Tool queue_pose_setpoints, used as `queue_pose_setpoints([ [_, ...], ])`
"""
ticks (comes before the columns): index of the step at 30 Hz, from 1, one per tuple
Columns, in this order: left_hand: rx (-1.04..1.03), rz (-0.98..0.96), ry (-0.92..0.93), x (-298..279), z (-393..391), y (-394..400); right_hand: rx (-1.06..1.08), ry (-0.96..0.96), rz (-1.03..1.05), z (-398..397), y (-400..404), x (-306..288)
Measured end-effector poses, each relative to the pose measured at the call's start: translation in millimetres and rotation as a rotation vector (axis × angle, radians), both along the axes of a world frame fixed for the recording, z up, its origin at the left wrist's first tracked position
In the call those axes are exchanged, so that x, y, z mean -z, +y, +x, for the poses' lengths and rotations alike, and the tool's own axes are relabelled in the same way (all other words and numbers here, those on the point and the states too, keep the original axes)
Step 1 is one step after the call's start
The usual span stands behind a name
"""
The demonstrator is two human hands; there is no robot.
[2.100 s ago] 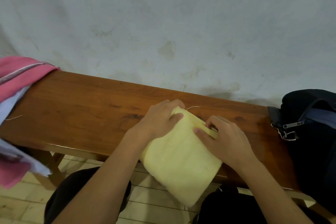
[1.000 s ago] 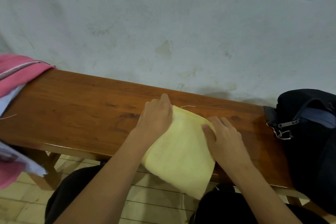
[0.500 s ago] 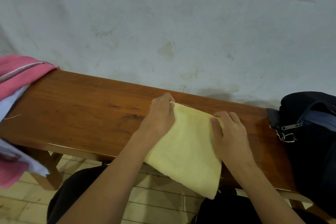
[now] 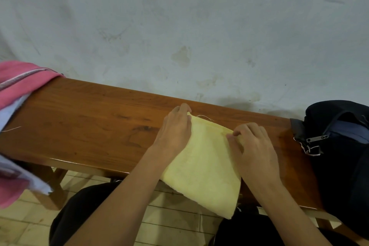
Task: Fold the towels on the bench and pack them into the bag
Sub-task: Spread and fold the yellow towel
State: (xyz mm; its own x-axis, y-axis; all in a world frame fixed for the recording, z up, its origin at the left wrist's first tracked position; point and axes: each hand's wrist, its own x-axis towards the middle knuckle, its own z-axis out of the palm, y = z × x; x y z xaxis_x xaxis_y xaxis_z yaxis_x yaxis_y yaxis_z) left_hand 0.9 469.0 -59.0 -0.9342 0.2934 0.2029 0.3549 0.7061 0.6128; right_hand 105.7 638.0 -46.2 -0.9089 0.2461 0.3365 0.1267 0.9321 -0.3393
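Folded yellow towel on the bench, near edge hanging off the front, left hand gripping its far left corner, right hand pinching its far right corner with curled fingers, dark bag at the bench's right end, pink towel at its left end

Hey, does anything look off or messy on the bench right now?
Yes. The yellow towel lies skewed, its near corner hanging off the bench edge, and a loose thread sticks out at its far edge. The pink towel is draped over the bench's left end.
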Motion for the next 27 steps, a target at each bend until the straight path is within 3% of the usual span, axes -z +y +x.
queue_pose_setpoints([
  [4,-0.02,0.001,-0.07,-5,0,1,0.043,-0.204,-0.086,-1,1,1],
  [8,0.016,0.036,-0.2,-12,-3,-3,0.052,-0.21,-0.081,0,1,0],
  [12,0.189,0.234,-0.357,-19,-8,-15,0.041,-0.182,-0.079,-2,2,4],
  [15,0.28,0.272,-0.391,-22,-9,-21,0.027,-0.122,-0.047,-3,5,6],
  [19,0.233,0.265,-0.369,-20,-11,-22,-0.037,-0.043,0.013,-3,2,5],
  [27,0.156,0.264,-0.262,-15,-10,-16,0.03,0.008,-0.422,3,3,-2],
])
